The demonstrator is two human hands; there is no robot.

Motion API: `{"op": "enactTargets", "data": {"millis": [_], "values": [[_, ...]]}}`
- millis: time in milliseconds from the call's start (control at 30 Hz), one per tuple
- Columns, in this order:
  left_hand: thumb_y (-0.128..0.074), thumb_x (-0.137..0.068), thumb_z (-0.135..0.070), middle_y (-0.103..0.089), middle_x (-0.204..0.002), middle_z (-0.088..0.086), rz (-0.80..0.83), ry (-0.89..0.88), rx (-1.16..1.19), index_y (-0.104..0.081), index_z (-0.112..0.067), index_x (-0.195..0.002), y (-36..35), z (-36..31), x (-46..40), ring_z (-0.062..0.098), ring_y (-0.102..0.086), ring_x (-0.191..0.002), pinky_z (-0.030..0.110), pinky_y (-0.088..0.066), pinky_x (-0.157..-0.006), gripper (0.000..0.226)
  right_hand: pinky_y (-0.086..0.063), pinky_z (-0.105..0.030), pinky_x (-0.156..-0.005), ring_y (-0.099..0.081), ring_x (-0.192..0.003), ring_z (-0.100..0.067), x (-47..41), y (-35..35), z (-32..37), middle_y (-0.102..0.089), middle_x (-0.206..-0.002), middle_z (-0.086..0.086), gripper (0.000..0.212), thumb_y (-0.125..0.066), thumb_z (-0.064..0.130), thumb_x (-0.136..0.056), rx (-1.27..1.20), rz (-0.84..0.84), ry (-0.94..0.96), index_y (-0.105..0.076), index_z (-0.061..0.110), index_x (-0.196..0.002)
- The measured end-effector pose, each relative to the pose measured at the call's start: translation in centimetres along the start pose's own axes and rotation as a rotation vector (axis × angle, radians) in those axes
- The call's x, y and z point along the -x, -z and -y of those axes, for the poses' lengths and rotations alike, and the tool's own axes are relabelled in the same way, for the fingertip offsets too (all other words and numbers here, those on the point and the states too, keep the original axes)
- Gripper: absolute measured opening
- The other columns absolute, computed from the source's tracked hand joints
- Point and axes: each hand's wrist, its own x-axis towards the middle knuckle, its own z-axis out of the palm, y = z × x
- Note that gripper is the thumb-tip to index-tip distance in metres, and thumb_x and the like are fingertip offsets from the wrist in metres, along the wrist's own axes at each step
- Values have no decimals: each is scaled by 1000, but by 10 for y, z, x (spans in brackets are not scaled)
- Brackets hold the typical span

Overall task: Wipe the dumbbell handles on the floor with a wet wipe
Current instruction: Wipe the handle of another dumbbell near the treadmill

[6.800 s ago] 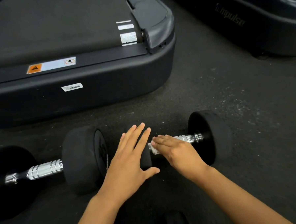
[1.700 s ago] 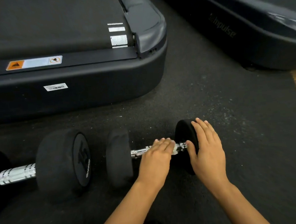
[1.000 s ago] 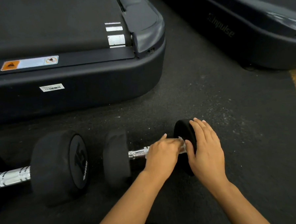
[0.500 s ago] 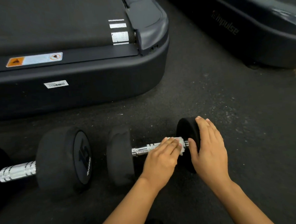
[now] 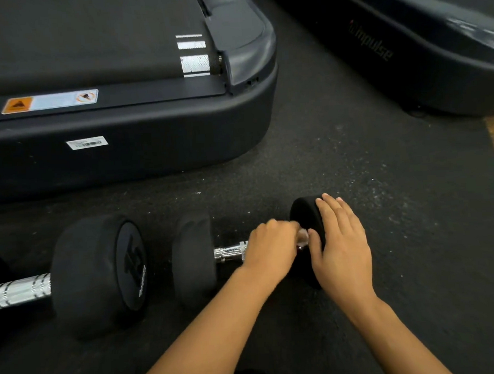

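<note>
While hands wipe, "impulse" (image 5: 373, 46) on treadmill (image 5: 422, 63), "15" (image 5: 133, 257) on dumbbell (image 5: 101, 274).

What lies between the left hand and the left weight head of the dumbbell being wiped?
In the head view, only a bare stretch of the chrome handle runs from the left hand to that weight head; the wipe peeks out at the hand's other side.
</note>
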Motion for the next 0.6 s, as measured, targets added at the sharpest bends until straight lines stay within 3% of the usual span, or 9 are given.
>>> {"op": "enactTargets", "data": {"millis": [67, 133, 300, 500, 600], "values": [[-51, -94, -27, -66, -95, 7, 166, 166, 65, -68, -21, -101, 7, 1, -18, 25, -62, -89, 42, -51, -79, 19, -23, -34, -110, -35, -132, -27, 1, 0, 1, -47, -138, -11, 48, -53, 17, -86, 5, -2, -6, -47, 2, -132], [-51, -94, -30, -66, -93, 6, 228, 218, 127, -70, -21, -99, 8, 1, -26, 23, -62, -87, 42, -51, -80, 21, -21, -33, -110, -35, -132, -27, 1, 1, 1, -47, -138, -11, 50, -48, 20, -85, 14, 4, -5, -47, 2, -132], [-50, -93, -24, -67, -94, 4, -3, 37, 52, -66, -21, -101, 4, -8, 13, 26, -62, -89, 42, -49, -78, 18, -21, -33, -111, -34, -133, -28, 2, 1, -1, -46, -138, -12, 48, -52, 16, -86, 4, 7, 11, -46, 2, -132], [-50, -94, -32, -66, -93, 6, 105, 187, 104, -69, -20, -100, 7, -7, -15, 24, -62, -87, 40, -51, -78, 23, -26, -37, -109, -36, -132, -28, 0, 1, 0, -47, -137, -12, 48, -53, 16, -86, 14, 10, 12, -47, 2, -131], [-52, -90, -21, -69, -95, 3, -145, -45, 7, -69, -20, -99, -9, -2, 17, 21, -65, -91, 37, -52, -82, 20, -26, -37, -109, -36, -132, -28, 0, 0, -1, -47, -137, -12, 47, -56, 13, -87, -3, 8, 5, -47, 1, -131]]}}
